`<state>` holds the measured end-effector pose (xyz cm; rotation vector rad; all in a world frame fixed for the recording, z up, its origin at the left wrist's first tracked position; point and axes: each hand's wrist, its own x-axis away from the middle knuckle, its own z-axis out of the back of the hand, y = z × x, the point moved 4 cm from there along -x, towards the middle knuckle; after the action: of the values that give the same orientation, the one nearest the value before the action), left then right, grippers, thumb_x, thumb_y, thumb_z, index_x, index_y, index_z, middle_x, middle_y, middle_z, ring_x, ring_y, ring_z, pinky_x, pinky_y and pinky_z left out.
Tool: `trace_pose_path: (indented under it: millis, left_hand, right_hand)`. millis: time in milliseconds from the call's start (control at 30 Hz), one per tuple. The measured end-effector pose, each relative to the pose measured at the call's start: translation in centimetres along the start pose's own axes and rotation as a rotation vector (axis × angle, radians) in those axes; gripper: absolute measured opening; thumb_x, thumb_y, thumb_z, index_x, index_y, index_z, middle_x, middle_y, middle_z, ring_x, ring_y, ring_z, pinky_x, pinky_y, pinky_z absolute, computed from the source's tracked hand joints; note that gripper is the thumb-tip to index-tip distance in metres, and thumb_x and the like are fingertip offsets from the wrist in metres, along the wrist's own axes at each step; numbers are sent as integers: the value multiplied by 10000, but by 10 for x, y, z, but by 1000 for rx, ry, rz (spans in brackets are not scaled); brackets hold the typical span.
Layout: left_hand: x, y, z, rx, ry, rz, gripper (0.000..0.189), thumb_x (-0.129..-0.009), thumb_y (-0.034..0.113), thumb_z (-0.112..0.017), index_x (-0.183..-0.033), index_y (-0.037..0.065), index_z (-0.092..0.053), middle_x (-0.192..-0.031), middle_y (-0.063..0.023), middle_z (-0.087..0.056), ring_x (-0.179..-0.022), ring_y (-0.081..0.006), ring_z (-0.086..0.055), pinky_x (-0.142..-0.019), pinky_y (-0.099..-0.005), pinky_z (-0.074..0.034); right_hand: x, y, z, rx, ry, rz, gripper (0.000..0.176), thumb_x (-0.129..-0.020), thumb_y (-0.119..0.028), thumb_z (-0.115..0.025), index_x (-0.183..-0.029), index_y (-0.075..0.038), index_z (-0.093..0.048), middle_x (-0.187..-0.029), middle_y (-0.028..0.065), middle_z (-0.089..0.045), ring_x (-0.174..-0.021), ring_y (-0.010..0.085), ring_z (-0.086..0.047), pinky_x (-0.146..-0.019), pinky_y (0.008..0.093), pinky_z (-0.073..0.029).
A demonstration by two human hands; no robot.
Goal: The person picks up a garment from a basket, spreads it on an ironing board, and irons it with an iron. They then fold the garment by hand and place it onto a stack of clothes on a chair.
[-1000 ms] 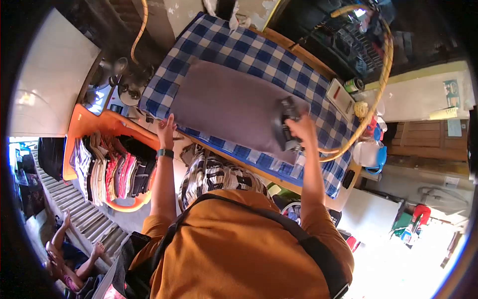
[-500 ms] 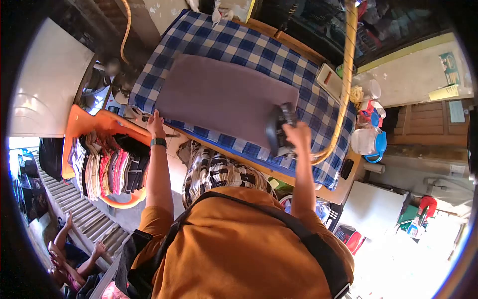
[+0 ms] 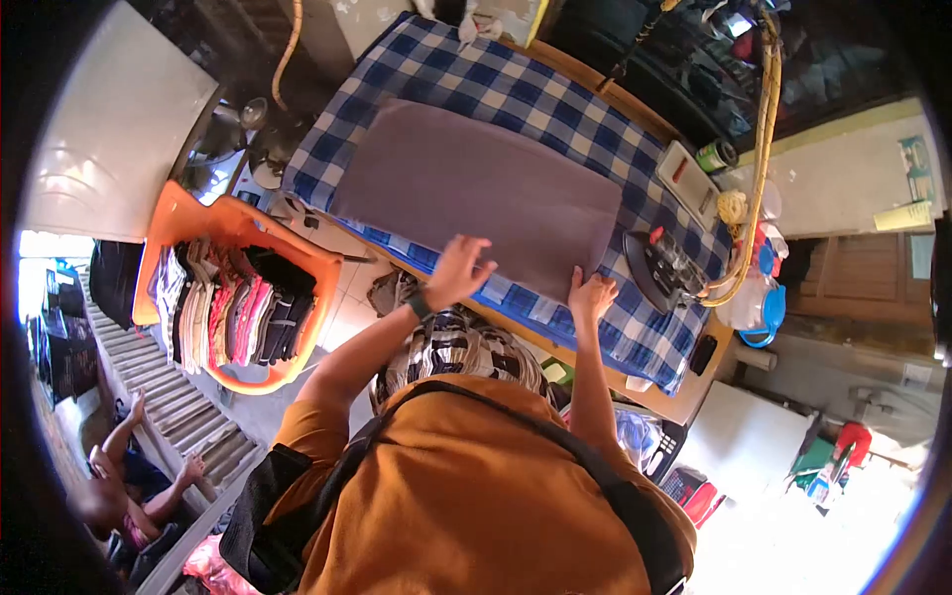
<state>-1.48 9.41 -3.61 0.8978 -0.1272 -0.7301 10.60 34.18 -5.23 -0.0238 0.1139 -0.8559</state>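
Note:
A flat grey-purple cloth lies across a blue-and-white checked cover on the table. Over its near edge is my left hand, fingers spread and holding nothing. At the cloth's near right corner, my right hand has its fingers bent and closed on the edge. Just to the right of that hand, a dark clothes iron rests on the checked cover, apart from both hands. Its yellowish cord rises from its back end.
An orange plastic chair at left holds a row of folded clothes. A white tray and a clear jug with a blue lid are at the right. Another person sits at lower left on a slatted bench.
My right hand has let go of the iron, which now stands farther right, and moved to the cloth's corner. My left hand has come rightward from the cloth's left end. The view has shifted slightly.

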Motion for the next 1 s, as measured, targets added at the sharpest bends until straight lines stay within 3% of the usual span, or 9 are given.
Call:
trace_pose_path:
  millis: [133, 200, 500, 600, 667, 800, 867, 933, 1000]
  left_hand:
    - [10, 5, -26, 394, -310, 220, 554, -840, 313, -650, -1195, 0, -363, -723, -95, -587, -614, -179, -586, -592, -311, -482]
    - [13, 2, -34, 414, -314, 172, 676, -820, 291, -691, -1237, 0, -246, -714, -98, -593, -602, -157, -594, -543, -290, -488]
    - [45, 5, -47, 1430, -434, 883, 635, -855, 176, -651, -1284, 83, -192, -1040, -126, -545, -919, -206, -588, -834, -372, -505]
    - [51, 3, -48, 1563, -472, 926, 605, -880, 218, -619, -1332, 84, -241, -1141, -132, -510, -1033, -254, -563, -910, -403, -470]
    - [52, 4, -46, 1530, -506, 901, 674, -877, 225, -623, -1367, 92, -178, -1147, -136, -511, -1029, -249, -567, -880, -385, -491]
    - [53, -4, -43, 1339, -547, 791, 525, -892, 241, -602, -1309, 68, -335, -1098, -137, -561, -939, -205, -612, -805, -345, -525]
    - [33, -5, -21, 767, -893, 515, 346, -894, 273, -596, -1161, 65, -523, -971, -102, -639, -804, -146, -643, -695, -279, -536]
    - [-7, -22, 9, 559, -459, 329, 305, -877, 353, -603, -1035, 92, -603, -803, -32, -678, -698, -130, -645, -585, -253, -503]
    - [-63, -37, 47, 28, -28, 230, 416, -838, 377, -625, -1083, 48, -553, -961, -113, -647, -862, -259, -621, -727, -370, -496]
  right_hand:
    - [-20, -18, 11, -635, -342, -373, 445, -838, -333, -546, -1056, 54, -520, -1085, 263, -547, -971, 389, -576, -852, 431, -448]
    - [-32, -54, 31, -859, -23, -38, 471, -834, -264, -546, -1192, 25, -446, -1076, 266, -565, -983, 417, -580, -872, 431, -444]
    - [13, -206, 92, -1165, -633, 439, 586, -844, -160, -587, -1342, -10, -319, -1119, 212, -568, -936, 304, -616, -817, 378, -488]
    - [-18, -150, 104, -938, -226, 561, 591, -793, -114, -612, -1324, -41, -363, -1085, 152, -565, -906, 261, -586, -759, 370, -487]
    - [-51, -90, 139, -548, 122, 691, 640, -693, -56, -639, -1290, -65, -410, -1110, 128, -549, -1013, 285, -501, -910, 396, -396]
    - [-104, 49, 144, 158, -206, 671, 794, -564, -188, -754, -1302, -166, -463, -1239, 130, -429, -1143, 354, -385, -943, 497, -327]
    - [-131, 73, 144, 169, -522, 543, 786, -526, -241, -783, -1262, -152, -519, -1180, 106, -495, -1137, 327, -421, -930, 474, -362]
    - [-153, 69, 148, 156, -501, 689, 766, -523, -255, -786, -1240, -146, -541, -1123, 106, -532, -1108, 317, -455, -916, 452, -384]
    - [-164, 66, 142, 129, -482, 823, 747, -519, -268, -788, -1219, -140, -562, -1065, 106, -569, -1079, 307, -488, -902, 430, -406]
